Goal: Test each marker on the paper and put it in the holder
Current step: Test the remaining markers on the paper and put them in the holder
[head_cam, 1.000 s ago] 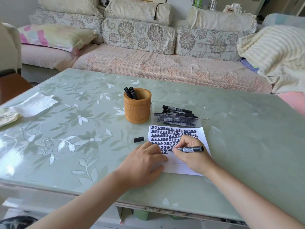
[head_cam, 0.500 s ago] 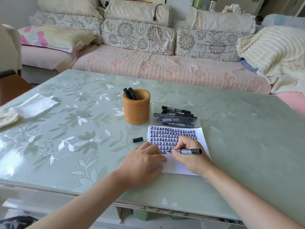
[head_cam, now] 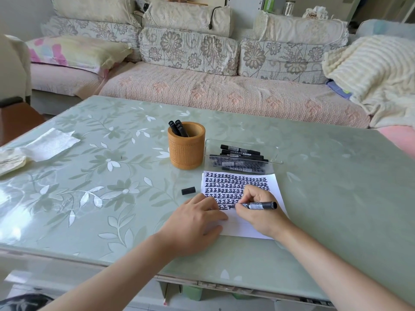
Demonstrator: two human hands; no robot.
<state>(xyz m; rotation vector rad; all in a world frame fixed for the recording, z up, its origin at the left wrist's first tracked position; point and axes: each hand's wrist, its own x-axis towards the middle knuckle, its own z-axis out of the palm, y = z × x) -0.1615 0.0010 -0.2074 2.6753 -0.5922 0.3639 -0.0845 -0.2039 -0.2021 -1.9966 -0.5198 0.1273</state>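
Pinching the black marker (head_cam: 258, 206) low on its barrel, the fingers (head_cam: 250, 194) of the right hand (head_cam: 261, 219) are curling tight round it and pressing its tip to the paper (head_cam: 247, 231). Over the last second the tip has been creeping a touch rightward along the lowest written row. A half-built character is showing dark beside it, so the ink is likely flowing and this marker is nearing its turn for cap and holder.

The left hand (head_cam: 193, 223) is lying flat, its fingers straight and close together, pinning the sheet's left edge. Just beyond it, the stubby cylindrical cap (head_cam: 188, 190) is lying loose on the glossy, leaf-patterned worktop (head_cam: 89, 176). Farther off, the round, woven-textured tan holder (head_cam: 186, 151) is standing upright with capped markers (head_cam: 177, 129) leaning inside. Beside it a clear plastic tray (head_cam: 278, 157) is holding more of them, presumably untested.
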